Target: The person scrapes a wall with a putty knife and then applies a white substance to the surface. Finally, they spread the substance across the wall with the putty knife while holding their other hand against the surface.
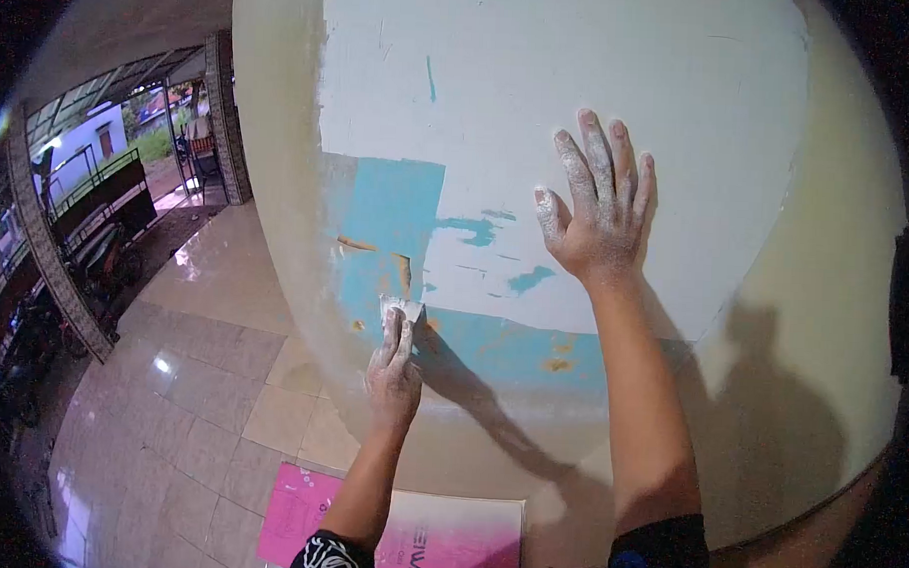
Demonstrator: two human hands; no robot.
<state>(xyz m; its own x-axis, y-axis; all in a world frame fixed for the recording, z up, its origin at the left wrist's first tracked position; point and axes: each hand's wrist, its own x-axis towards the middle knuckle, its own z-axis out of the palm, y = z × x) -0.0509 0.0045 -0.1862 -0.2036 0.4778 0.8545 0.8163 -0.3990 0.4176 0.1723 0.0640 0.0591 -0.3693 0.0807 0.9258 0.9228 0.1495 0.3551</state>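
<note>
My left hand [395, 372] grips a small flat scraper [404, 307], two fingers stretched along its blade. The blade rests against a turquoise painted patch [392, 197] on the wall, just below a strip of peeling, brownish coating [405, 272]. Higher up and to the right, my right hand [602, 209] lies flat on the white-coated wall area [542, 67], fingers spread and holding nothing. White powder covers both hands. Rusty-orange spots [559, 365] and turquoise streaks [530, 279] mark the surface. The scraper's handle is hidden by my hand.
Below the wall, a pink printed sheet or box [445, 544] lies near my left elbow. Shiny floor tiles [190, 415] stretch to the left. Beyond a patterned pillar [227, 116] stand parked motorcycles [95, 271] and a metal railing. Shadows of my arms fall across the wall.
</note>
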